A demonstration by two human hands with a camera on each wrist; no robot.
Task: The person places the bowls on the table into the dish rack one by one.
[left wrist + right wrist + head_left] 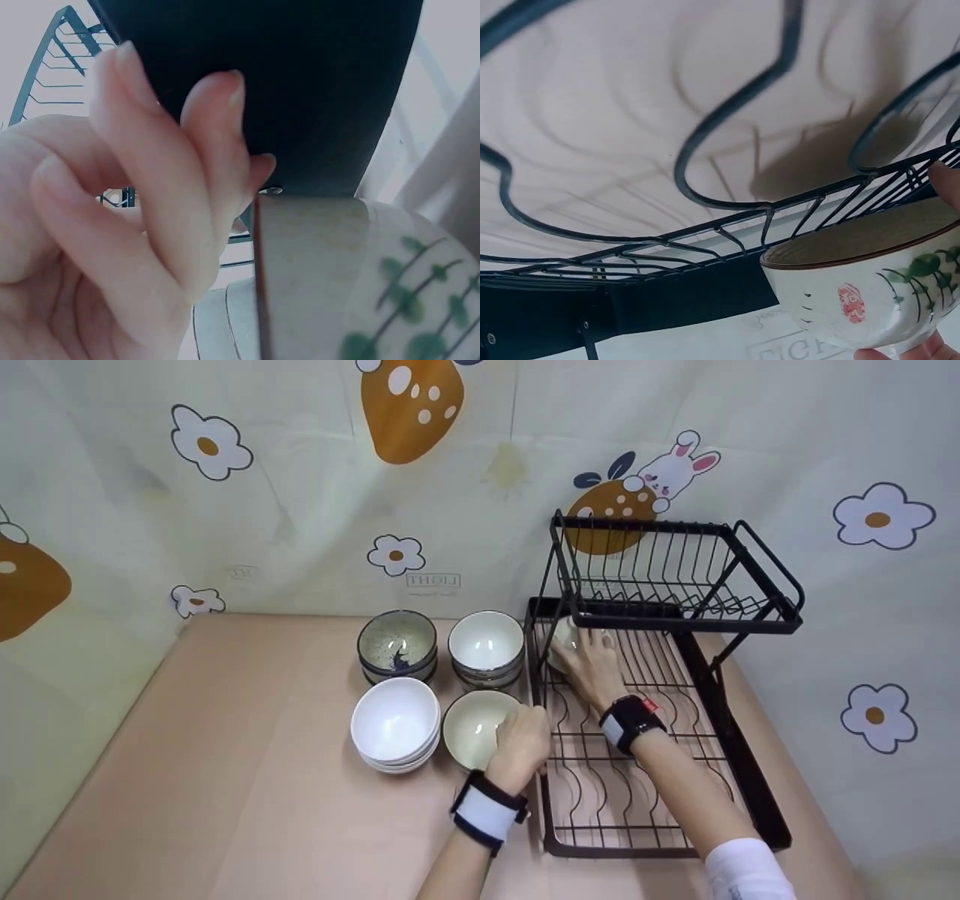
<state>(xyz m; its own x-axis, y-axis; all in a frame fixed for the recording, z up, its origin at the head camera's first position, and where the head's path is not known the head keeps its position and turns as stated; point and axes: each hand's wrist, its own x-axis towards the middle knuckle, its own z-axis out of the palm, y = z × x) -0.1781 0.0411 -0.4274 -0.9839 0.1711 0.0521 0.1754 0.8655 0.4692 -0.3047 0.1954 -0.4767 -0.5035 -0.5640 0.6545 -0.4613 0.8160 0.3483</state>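
Observation:
My right hand point(596, 667) reaches under the upper tier of the black dish rack point(667, 840), at its back left. It holds a bowl point(877, 292) with green leaves and a red mark; in the right wrist view the bowl is tilted beside the wires, thumb at the rim and fingertips under the base. My left hand point(521, 742) is by the rack's left rail, above the front right beige bowl point(472, 724). Its fingers point(161, 180) are loosely curled with nothing between them, close to the dark rail and a leaf-patterned bowl point(375, 285).
Left of the rack stand a stack of white bowls point(394, 720), a speckled grey stack point(396, 641) at the back, and a dark-rimmed white-lined stack point(486, 641). The rack's upper basket point(675, 622) overhangs its rear. A patterned curtain point(300, 510) hangs behind the table point(247, 750).

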